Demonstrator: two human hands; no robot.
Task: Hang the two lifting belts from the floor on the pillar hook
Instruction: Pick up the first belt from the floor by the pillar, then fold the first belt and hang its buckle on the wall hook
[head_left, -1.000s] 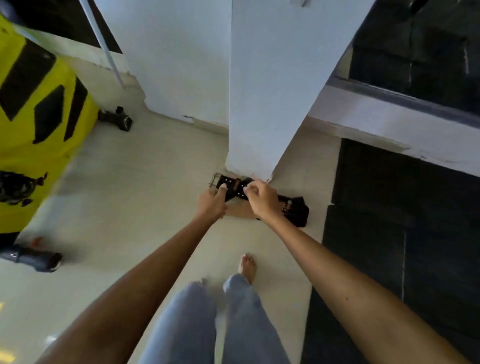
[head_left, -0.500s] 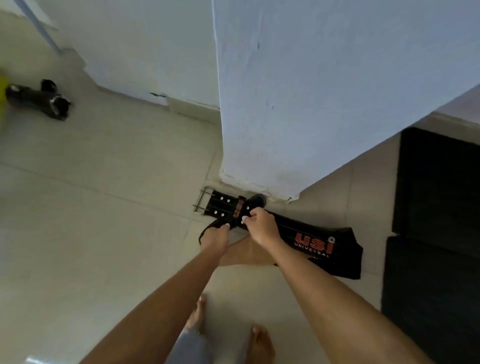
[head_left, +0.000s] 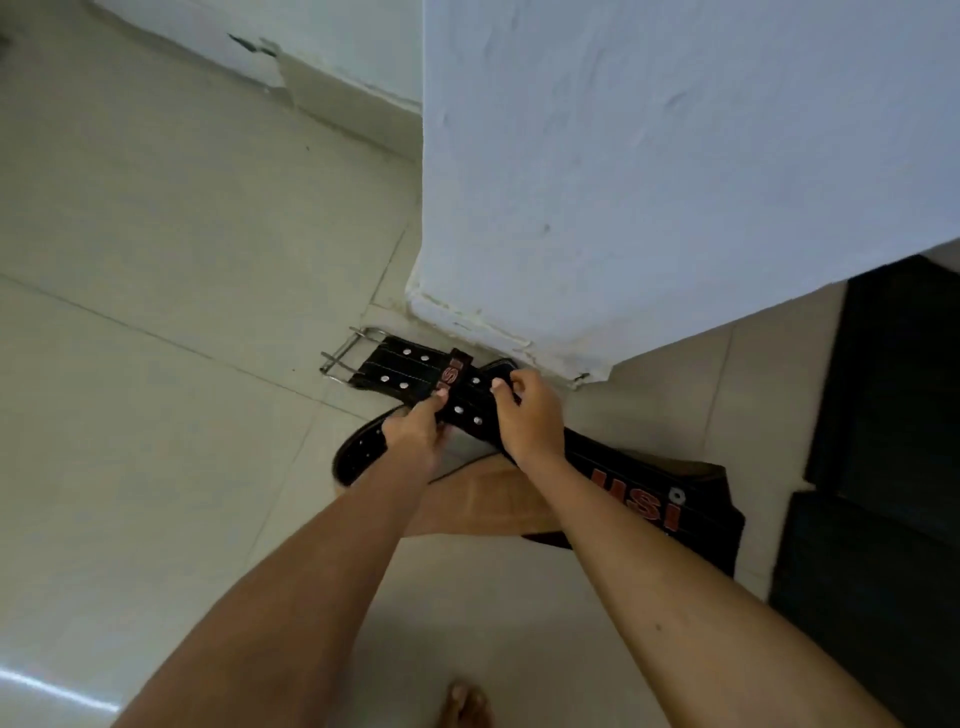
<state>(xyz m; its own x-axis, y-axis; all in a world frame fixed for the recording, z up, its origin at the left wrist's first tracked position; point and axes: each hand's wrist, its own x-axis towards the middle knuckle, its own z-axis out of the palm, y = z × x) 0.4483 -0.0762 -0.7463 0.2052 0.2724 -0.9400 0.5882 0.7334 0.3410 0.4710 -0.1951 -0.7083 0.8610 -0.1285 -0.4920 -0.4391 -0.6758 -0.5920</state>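
Lying on pale floor tiles (head_left: 156, 260) at the pillar (head_left: 649, 182): black belt (head_left: 649, 499), buckle (head_left: 343, 358) upper-left, your left hand (head_left: 415, 441) and right hand (head_left: 530, 415) pinching its strap.

— How is the camera placed?
— One wide view from the person's head, facing steeply down at the tiled floor (head_left: 156, 291), close to the base of the pillar (head_left: 649, 171).
— What frames it?
— Both forearms reach in from below; a bare foot (head_left: 462, 706) sits at the bottom edge.

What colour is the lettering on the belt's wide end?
Red with a pale outline, on the black belt, seen in the head view.
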